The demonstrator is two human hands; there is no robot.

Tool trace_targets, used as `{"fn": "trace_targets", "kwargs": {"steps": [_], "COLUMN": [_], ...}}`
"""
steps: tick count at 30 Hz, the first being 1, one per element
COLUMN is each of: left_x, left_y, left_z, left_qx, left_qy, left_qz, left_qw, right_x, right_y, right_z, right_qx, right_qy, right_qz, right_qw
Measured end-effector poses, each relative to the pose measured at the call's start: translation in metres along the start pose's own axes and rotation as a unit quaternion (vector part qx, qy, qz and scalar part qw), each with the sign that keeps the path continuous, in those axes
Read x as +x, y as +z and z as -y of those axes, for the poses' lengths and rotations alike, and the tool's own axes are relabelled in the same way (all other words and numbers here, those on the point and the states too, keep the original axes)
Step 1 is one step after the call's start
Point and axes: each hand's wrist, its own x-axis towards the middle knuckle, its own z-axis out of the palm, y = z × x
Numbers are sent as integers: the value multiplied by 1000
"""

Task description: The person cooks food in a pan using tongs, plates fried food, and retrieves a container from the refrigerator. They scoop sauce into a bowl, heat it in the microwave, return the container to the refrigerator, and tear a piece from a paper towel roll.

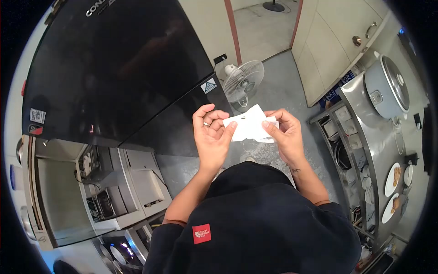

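Note:
Two or more pieces of white paper or tissue [248,124] are held up in front of my chest, overlapping and slightly creased. My left hand [212,132] pinches the left edge between thumb and fingers, with its other fingers curled loosely and a ring on one of them. On the right side, my right hand [285,132] grips the paper with the thumb on top and the fingers behind. A small dark mark shows near the paper's upper left part.
A white fan [244,84] stands on the floor beyond my hands. The black fridge [114,68] is at the left. At the right, a steel counter [365,118] bears a large cooker [388,89] and plates of food [393,180]. White powder or debris lies on the floor.

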Motion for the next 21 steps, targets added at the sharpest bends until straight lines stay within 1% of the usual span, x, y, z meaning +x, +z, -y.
{"fn": "trace_targets", "kwargs": {"steps": [1,2,3,4,5,6,7,8,9,10,12,13,15,17,19,21], "left_x": [-4,-10,-17,-32,-34,-48,-66,-86,-104,-115,-110,-98,-89,-88,-83,-77], "left_y": [-1,-2,0,6,-3,5,10,16,22,27,24,14,-7,-32,-48,-57], "left_z": [-5,-15,-37,-67,-92,-108,-118,-127,-135,-142,-158,-170,-175,-154,-148,-156], "left_qx": [18,36,54,59,139,32,39,-22,-77,-128,-157,-197,-226,-218,-203,-192], "left_qy": [24,47,61,36,148,170,167,181,202,237,292,229,175,338,433,542], "left_qz": [-6,2,12,0,97,78,57,43,31,23,-1,68,115,108,94,76], "left_qw": [1000,998,997,998,974,982,984,982,976,963,943,951,951,909,873,814], "right_x": [1,-2,-10,-17,-26,-32,-29,-23,-18,-13,-32,-33,-28,-28,-26,-24], "right_y": [4,10,19,27,33,31,37,46,60,74,109,116,131,148,166,184], "right_z": [6,19,43,67,92,109,109,108,109,111,126,120,107,93,80,65], "right_qx": [65,64,75,87,8,-29,-25,214,339,446,402,386,392,402,420,461], "right_qy": [20,27,52,79,35,-34,-19,-77,-114,-120,-110,-68,-4,50,97,154], "right_qz": [5,10,56,104,143,223,239,443,525,612,434,442,482,511,544,575], "right_qw": [998,998,994,988,989,974,970,867,773,642,799,807,783,758,720,658]}}
